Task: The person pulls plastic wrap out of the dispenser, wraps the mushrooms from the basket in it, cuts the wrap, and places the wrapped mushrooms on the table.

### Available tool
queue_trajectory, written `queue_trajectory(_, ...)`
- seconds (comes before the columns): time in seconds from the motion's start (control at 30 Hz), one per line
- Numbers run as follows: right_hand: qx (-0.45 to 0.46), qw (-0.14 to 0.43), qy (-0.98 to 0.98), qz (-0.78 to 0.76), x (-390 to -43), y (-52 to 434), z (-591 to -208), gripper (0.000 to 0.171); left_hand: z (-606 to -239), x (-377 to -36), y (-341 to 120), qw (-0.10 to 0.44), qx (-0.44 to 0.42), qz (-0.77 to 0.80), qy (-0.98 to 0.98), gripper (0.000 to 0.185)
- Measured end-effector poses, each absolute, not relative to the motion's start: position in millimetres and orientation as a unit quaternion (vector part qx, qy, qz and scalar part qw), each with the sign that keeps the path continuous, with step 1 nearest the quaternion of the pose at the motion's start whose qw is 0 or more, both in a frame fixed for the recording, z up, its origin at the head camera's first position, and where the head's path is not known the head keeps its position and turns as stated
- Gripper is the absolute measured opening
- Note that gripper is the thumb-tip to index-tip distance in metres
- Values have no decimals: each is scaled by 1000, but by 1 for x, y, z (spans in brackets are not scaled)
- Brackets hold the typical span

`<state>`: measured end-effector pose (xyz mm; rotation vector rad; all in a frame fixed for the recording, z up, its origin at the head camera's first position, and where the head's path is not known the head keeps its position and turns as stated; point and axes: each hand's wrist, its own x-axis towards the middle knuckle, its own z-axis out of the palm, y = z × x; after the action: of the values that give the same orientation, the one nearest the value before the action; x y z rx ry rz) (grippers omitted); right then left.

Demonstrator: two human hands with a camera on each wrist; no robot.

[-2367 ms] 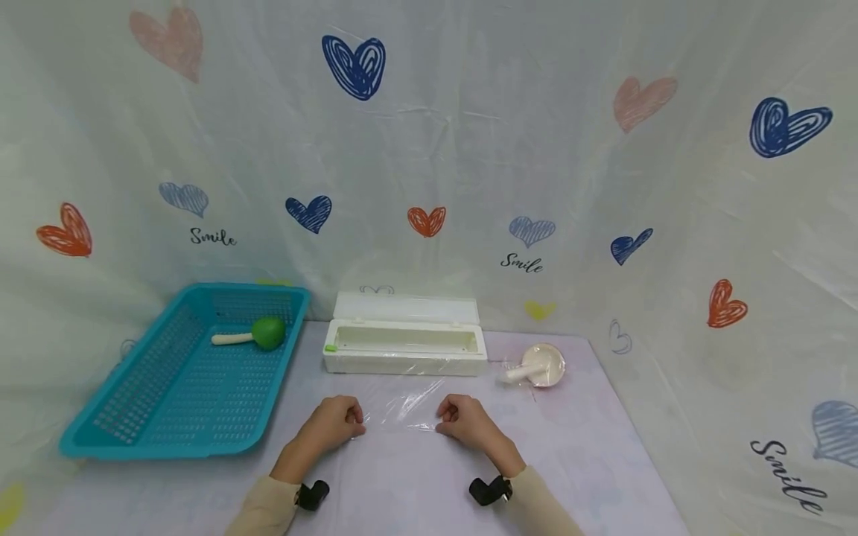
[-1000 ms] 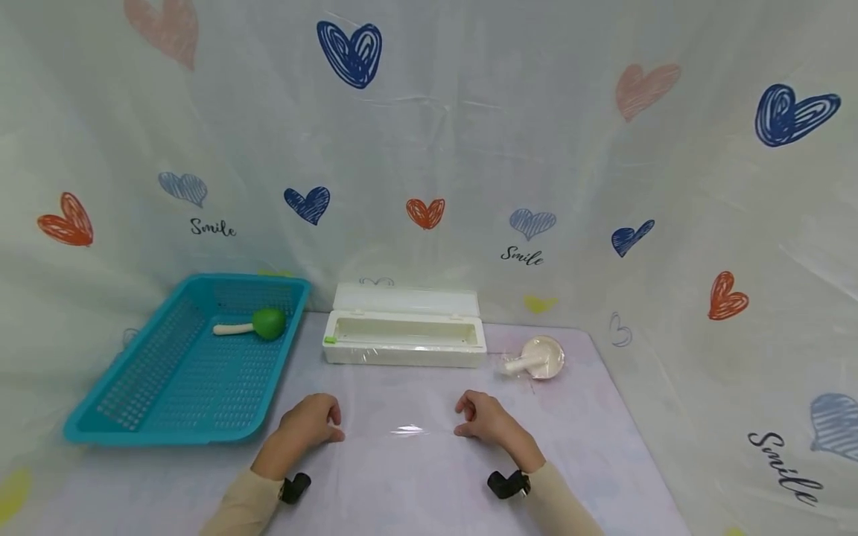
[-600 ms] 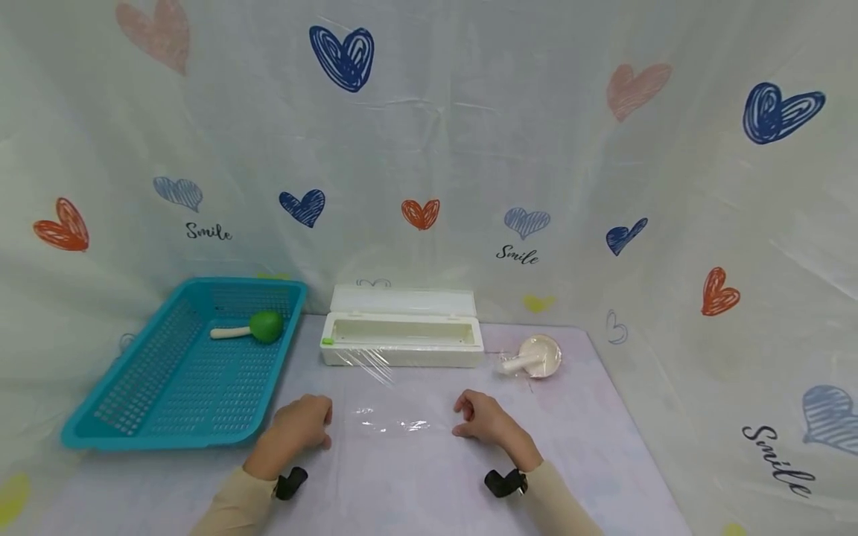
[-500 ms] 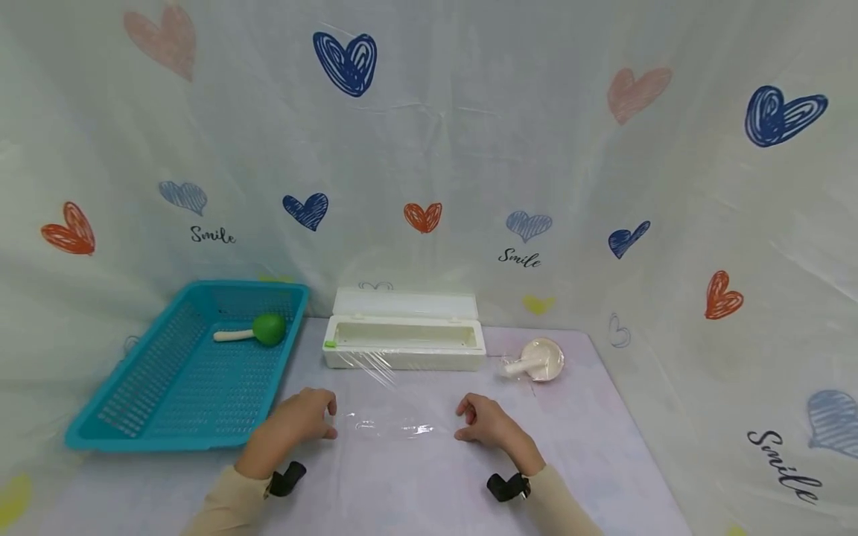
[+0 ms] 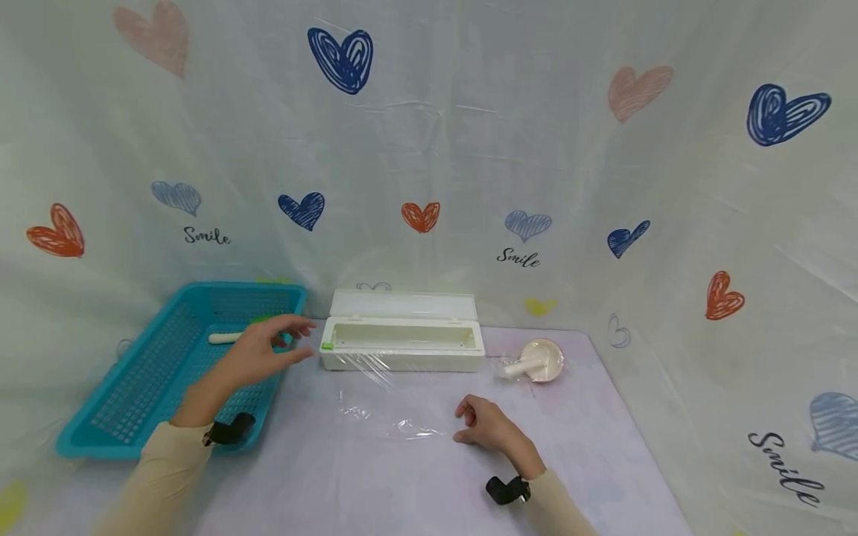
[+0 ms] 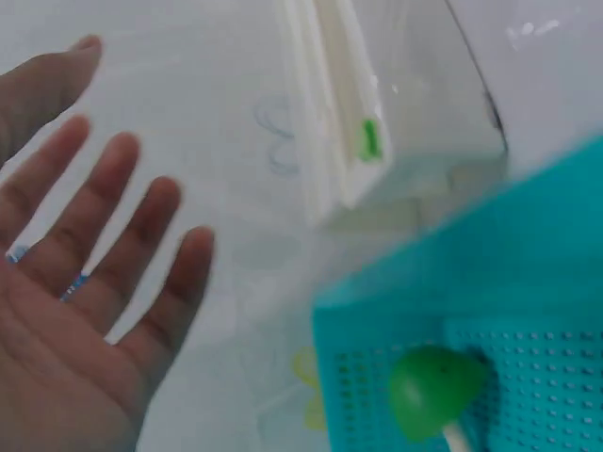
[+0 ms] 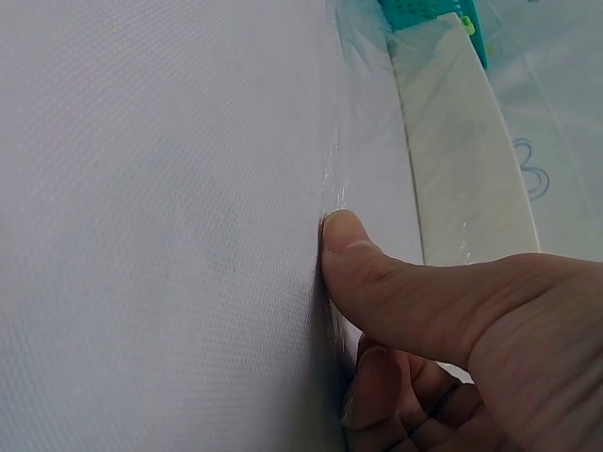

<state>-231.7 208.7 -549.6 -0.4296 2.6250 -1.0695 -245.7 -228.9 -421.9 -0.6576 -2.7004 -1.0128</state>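
A sheet of cling film (image 5: pixel 402 428) stretches over the table from a long white dispenser box (image 5: pixel 402 361) with its lid up. My right hand (image 5: pixel 489 426) pinches the film's near right corner between thumb and fingers; the right wrist view shows the thumb (image 7: pixel 405 292) at its edge. My left hand (image 5: pixel 258 350) is raised over the right side of a blue basket (image 5: pixel 100 439), left of the box, fingers spread and holding nothing. Behind it, partly hidden, a green-headed spoon-like utensil (image 6: pixel 429 391) with a cream handle lies in the basket.
Right of the box lies a cream ladle-like utensil (image 5: pixel 539 361) with clear film round it. A small green piece (image 5: pixel 327 345) sits on the box's left front edge. A white curtain (image 5: pixel 429 134) printed with hearts hangs behind the table.
My left hand has let go of the film's left corner and moved up and left over the basket. That side of the film has gone slack and wrinkled. The right hand stays put.
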Motion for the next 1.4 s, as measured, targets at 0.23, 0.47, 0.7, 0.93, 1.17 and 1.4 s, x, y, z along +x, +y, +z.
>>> queue_trajectory(0.23,-145,144,903,-379,-228,206,-550,35,-436,-267,-261,110,-141,-396,-901,70)
queue_trajectory(0.47,-149,142,903,-377,-228,204,-553,36,-442,-286,-287,122,-110,-414,-895,88)
queue_trajectory(0.7,-139,147,904,-377,-227,205,-553,36,-460,-298,-315,124,-99,-416,-895,78)
queue_trajectory(0.93,-143,142,903,-378,-225,207,-553,37,-487,-305,-331,93,-15,-411,-907,60)
queue_trajectory(1.17,-147,150,900,-382,-224,209,-550,36,-508,-312,-345,10,7,-370,-929,59)
queue_trajectory(1.4,-164,167,894,-383,-228,212,-547,38,-514,-316,-349,-55,-26,-321,-945,63)
